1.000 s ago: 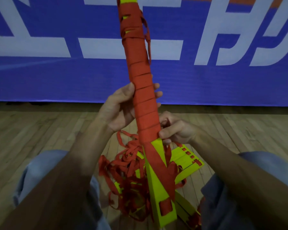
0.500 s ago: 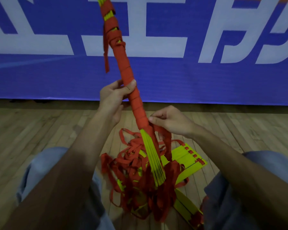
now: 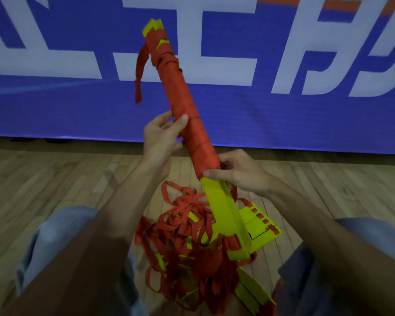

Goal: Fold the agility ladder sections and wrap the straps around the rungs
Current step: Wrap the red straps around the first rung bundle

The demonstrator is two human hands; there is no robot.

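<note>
Agility ladder bundle (image 3: 187,106), stiff yellow rungs stacked and bound in red strap, slants from twelve o'clock down to centre above the wooden floor (image 3: 55,179); loose straps (image 3: 183,236) heap at six o'clock, soft, light, likely to tangle; left hand (image 3: 160,140) curls its fingers (image 3: 164,117) round the wrapped middle at ten o'clock; right hand (image 3: 240,172), three o'clock of centre, pinches the wrap's lower edge, probably the best hold for tightening.

Matt red woven straps (image 3: 183,226) on smooth yellow plastic rungs (image 3: 224,213) (planked wood floor (image 3: 55,185), dull sheen)
</note>
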